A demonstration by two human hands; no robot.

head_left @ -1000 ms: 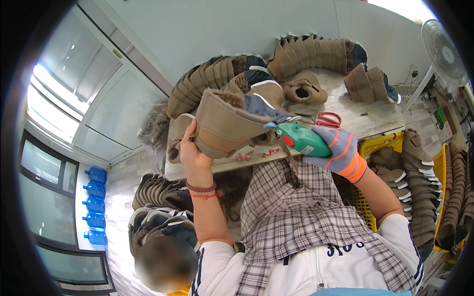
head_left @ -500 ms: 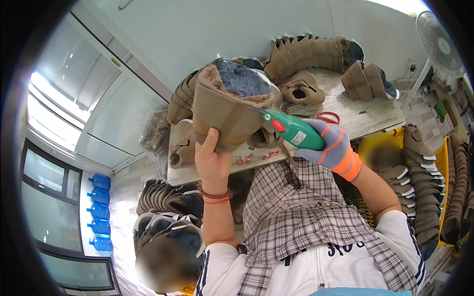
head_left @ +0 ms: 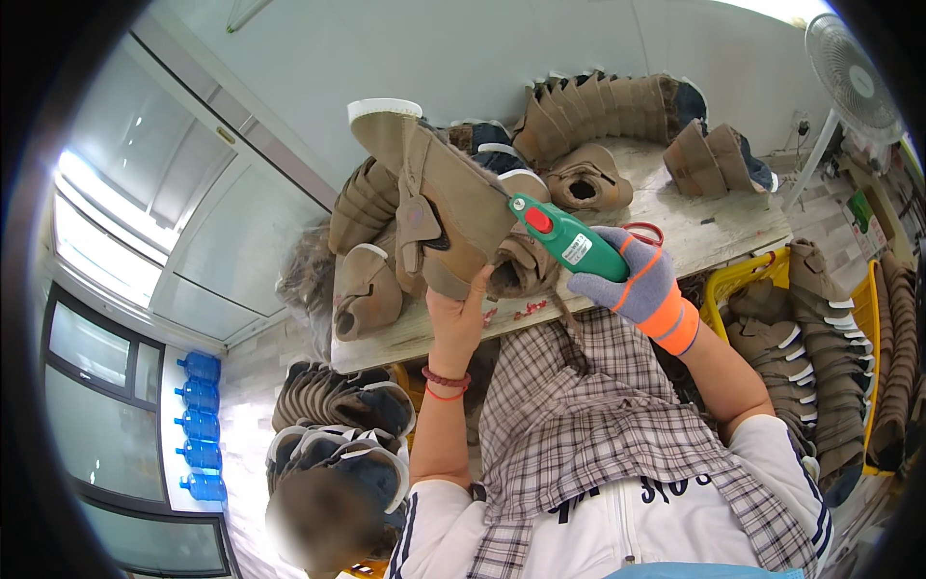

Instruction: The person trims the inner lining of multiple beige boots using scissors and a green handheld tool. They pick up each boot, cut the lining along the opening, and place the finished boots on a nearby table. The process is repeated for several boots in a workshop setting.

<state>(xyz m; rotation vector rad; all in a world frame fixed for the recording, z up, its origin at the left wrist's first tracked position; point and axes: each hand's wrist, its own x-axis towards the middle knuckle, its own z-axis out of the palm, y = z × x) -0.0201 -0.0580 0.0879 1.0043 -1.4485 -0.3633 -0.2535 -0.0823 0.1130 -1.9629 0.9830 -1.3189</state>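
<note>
A brown shoe upper [head_left: 468, 207] with a strap and a white-edged end is raised over the table, its outer side showing. My bare left hand [head_left: 457, 323] grips its lower edge, thumb up against it. In my right hand [head_left: 635, 275], inside a grey and orange glove, is a green handheld electric cutter [head_left: 576, 241] with a red button. The cutter's tip meets or nearly meets the upper's right edge; whether it touches cannot be made out. Another upper [head_left: 521, 268] with fleecy lining lies just behind my left hand.
On the wooden table [head_left: 714, 198] are red-handled scissors [head_left: 644, 233], single uppers and a long nested row of uppers [head_left: 608, 114]. Yellow crates [head_left: 719, 289] of uppers stand at right, beyond them a fan [head_left: 854, 77]. More uppers [head_left: 333, 396] are stacked lower left. Blue water bottles [head_left: 198, 398] line the left.
The upper has been turned: its fleecy, blue-backed lining faced up before, and now its strapped outer side shows. My left hand has shifted right. The cutter stays close to the edge.
</note>
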